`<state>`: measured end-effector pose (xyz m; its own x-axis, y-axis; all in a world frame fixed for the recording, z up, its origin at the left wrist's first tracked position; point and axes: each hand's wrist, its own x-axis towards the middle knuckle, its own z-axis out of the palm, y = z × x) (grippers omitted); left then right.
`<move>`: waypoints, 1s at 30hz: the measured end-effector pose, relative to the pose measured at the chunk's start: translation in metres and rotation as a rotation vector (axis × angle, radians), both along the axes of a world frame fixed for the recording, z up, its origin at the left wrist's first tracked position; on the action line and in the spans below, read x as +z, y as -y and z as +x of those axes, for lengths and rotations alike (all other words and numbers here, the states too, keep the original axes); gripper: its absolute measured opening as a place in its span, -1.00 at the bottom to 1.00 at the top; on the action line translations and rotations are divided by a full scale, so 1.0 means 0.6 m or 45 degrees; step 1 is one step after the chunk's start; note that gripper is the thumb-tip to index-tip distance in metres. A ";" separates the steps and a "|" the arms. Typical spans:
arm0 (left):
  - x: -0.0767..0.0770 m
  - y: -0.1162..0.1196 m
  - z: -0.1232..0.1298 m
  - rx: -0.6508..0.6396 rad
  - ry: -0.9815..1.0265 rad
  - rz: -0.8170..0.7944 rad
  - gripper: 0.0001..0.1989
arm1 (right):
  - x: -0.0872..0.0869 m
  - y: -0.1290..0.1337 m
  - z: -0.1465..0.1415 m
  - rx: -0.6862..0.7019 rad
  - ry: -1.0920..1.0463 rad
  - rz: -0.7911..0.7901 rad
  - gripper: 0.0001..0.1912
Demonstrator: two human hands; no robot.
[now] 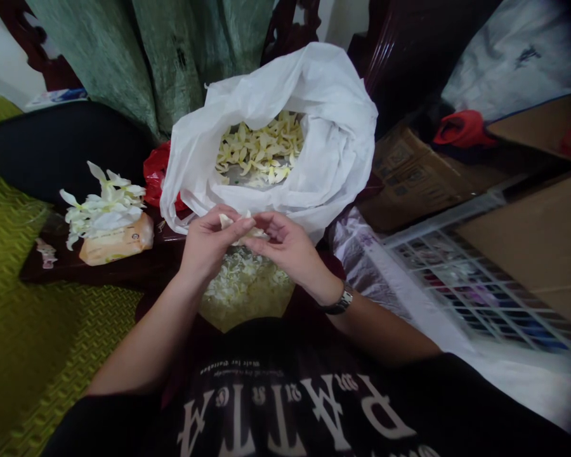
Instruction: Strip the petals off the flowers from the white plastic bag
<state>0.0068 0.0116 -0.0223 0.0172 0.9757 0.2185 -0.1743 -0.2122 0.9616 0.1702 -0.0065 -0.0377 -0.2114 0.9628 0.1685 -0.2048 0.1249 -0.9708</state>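
My left hand and my right hand meet just in front of a white plastic bag, thumbs and fingertips pinched on a small white flower. Most of that flower is hidden by the fingers. The white bag gapes wide, with many pale yellow-white flowers inside it. Directly below my hands, near my lap, a container full of loose white petals shows; its rim is partly covered by my hands and wrists.
To the left, a bunch of white flowers lies on a tissue pack at the edge of a dark wooden surface. A red bag sits beside the white bag. Cardboard boxes and a white wire basket stand at right.
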 end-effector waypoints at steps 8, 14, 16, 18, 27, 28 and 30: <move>0.010 0.013 0.005 0.008 -0.231 0.025 -0.79 | 0.009 -0.007 -0.009 -0.090 -0.308 -0.156 -0.81; 0.019 0.019 0.013 0.060 -0.363 0.008 -0.71 | 0.016 -0.015 -0.021 -0.116 -0.427 -0.298 -0.77; 0.016 0.017 0.009 0.006 -0.345 -0.033 -0.71 | 0.012 -0.018 -0.021 -0.127 -0.421 -0.279 -0.74; 0.012 0.014 0.002 -0.033 -0.287 -0.076 -0.73 | 0.007 -0.022 -0.017 -0.149 -0.389 -0.236 -0.71; 0.013 -0.011 -0.027 -0.004 0.021 -0.106 -0.60 | 0.004 -0.032 0.020 -0.211 -0.137 -0.123 -0.68; 0.015 -0.013 -0.028 0.001 0.019 -0.096 -0.57 | 0.004 -0.031 0.022 -0.193 -0.098 -0.097 -0.69; 0.019 -0.016 -0.028 0.015 -0.008 -0.082 -0.55 | 0.005 -0.029 0.023 -0.167 -0.046 -0.055 -0.70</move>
<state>-0.0099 0.0210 -0.0109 0.0072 0.9879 0.1549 -0.1659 -0.1515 0.9744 0.1842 0.0109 -0.0349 -0.0775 0.9883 0.1317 -0.2245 0.1114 -0.9681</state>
